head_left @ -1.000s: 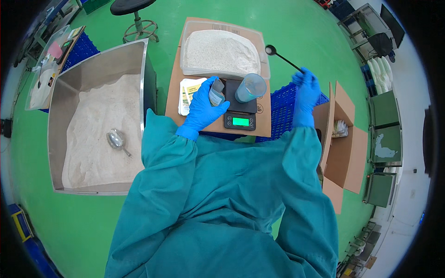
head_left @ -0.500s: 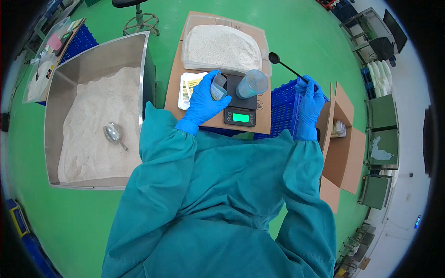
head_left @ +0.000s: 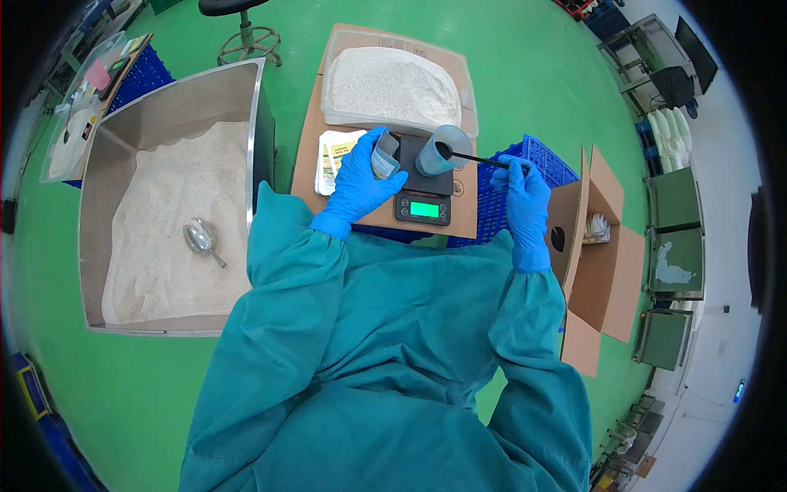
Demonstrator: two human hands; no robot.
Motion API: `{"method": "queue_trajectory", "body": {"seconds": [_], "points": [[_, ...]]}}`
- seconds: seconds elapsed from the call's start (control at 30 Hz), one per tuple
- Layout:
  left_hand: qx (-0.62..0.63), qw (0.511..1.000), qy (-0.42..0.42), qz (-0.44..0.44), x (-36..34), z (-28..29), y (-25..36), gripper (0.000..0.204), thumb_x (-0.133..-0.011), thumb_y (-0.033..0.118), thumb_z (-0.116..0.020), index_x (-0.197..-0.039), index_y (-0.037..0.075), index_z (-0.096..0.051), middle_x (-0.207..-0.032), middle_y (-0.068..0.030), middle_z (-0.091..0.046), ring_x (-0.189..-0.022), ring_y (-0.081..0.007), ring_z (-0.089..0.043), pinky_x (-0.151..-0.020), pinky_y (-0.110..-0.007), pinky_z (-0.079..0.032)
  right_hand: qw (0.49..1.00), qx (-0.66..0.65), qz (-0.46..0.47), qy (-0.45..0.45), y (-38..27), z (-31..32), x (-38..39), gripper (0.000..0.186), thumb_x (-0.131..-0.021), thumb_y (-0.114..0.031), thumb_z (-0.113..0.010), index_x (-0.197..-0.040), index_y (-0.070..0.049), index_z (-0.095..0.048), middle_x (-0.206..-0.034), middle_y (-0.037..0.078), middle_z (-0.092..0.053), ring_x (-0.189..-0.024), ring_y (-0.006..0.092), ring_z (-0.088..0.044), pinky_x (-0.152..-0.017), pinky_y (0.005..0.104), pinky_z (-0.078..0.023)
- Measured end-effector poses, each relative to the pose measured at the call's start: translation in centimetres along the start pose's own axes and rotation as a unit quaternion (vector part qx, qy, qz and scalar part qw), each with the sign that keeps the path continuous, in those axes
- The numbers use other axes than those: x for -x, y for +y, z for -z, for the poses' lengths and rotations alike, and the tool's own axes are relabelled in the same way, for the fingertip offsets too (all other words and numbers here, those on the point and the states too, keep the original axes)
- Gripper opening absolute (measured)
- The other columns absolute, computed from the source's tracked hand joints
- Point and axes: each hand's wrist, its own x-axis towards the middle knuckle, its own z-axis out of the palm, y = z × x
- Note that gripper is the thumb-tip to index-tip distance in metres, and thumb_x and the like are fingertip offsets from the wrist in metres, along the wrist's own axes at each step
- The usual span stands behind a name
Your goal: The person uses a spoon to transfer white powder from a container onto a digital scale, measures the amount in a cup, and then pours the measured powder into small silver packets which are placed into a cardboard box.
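My left hand point(head_left: 358, 182), in a blue glove, is closed around a small open packet point(head_left: 384, 157) at the left side of a black digital scale point(head_left: 423, 187) with a lit green display. On the scale's plate stands a translucent blue cup point(head_left: 437, 161). My right hand point(head_left: 525, 197), also gloved, grips the end of a long-handled black measuring spoon point(head_left: 475, 158). The spoon's bowl is at the mouth of the cup; whether it holds anything I cannot tell. Left of my left hand lies a stack of printed packets point(head_left: 331, 156).
Behind the scale sits a clear tub point(head_left: 469, 98) of pale granules on cardboard. A steel bin point(head_left: 255, 123) at left holds pale powder point(head_left: 168, 271) and a metal scoop point(head_left: 199, 235). At right are a blue crate point(head_left: 551, 161) and an open cardboard box point(head_left: 611, 279).
My right hand has moved a little left and down, carrying the spoon's bowl from right of the cup to its mouth. My left hand keeps its hold on the packet.
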Motion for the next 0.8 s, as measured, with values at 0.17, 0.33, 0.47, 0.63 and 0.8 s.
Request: {"method": "queue_trajectory", "body": {"seconds": [0.17,0.33,0.47,0.63,0.8], "points": [[0.002,1.000,0.001,-0.005,-0.1,0.1,0.0,0.081,-0.069,0.028,-0.078,-0.136,0.003,-0.038,-0.123,-0.0212,-0.054,-0.113,-0.0346,-0.055,-0.096,-0.041,-0.044,1.000,0.020,-0.011,-0.021,0.9,-1.4,-0.4,0.021,-0.097,-0.015,-0.051,-0.104,0.001,-0.062,-0.079,0.006,-0.064,-0.071,0.0102,-0.061,-0.066,0.0250,-0.052],[0.005,0.999,-0.037,0.036,-0.1,0.3,0.5,0.082,-0.073,0.025,-0.077,-0.139,0.005,-0.033,-0.131,-0.0157,-0.048,-0.121,-0.0296,-0.049,-0.101,-0.039,-0.040,0.998,0.017,-0.034,-0.041,1.5,-1.8,-0.9,0.021,-0.098,-0.015,-0.051,-0.104,0.001,-0.062,-0.078,0.006,-0.064,-0.069,0.0111,-0.062,-0.064,0.0255,-0.052],[-0.001,0.999,-0.034,0.032,-0.1,0.3,0.1,0.082,-0.073,0.025,-0.077,-0.139,0.005,-0.033,-0.132,-0.0153,-0.048,-0.120,-0.0294,-0.049,-0.101,-0.039,-0.040,0.998,-0.012,-0.045,-0.036,1.2,-1.8,-1.2,0.021,-0.098,-0.015,-0.050,-0.104,0.001,-0.062,-0.078,0.007,-0.064,-0.068,0.0117,-0.062,-0.065,0.0255,-0.052],[-0.001,1.000,-0.002,0.004,-0.1,-0.1,-0.1,0.082,-0.070,0.029,-0.078,-0.136,0.003,-0.038,-0.123,-0.0211,-0.054,-0.113,-0.0346,-0.055,-0.096,-0.041,-0.044,0.996,-0.063,-0.060,0.016,0.9,0.2,-1.3,0.024,-0.099,-0.019,-0.049,-0.101,0.002,-0.061,-0.078,0.008,-0.066,-0.067,0.0120,-0.062,-0.062,0.0245,-0.051],[0.007,1.000,-0.004,-0.003,-0.1,-0.2,-0.4,0.081,-0.070,0.029,-0.078,-0.135,0.002,-0.039,-0.122,-0.0209,-0.054,-0.113,-0.0341,-0.055,-0.096,-0.041,-0.044,0.991,-0.117,-0.053,0.039,0.7,2.7,-1.4,0.028,-0.099,-0.023,-0.049,-0.101,0.001,-0.062,-0.077,0.008,-0.066,-0.065,0.0143,-0.063,-0.062,0.0251,-0.052]]}}
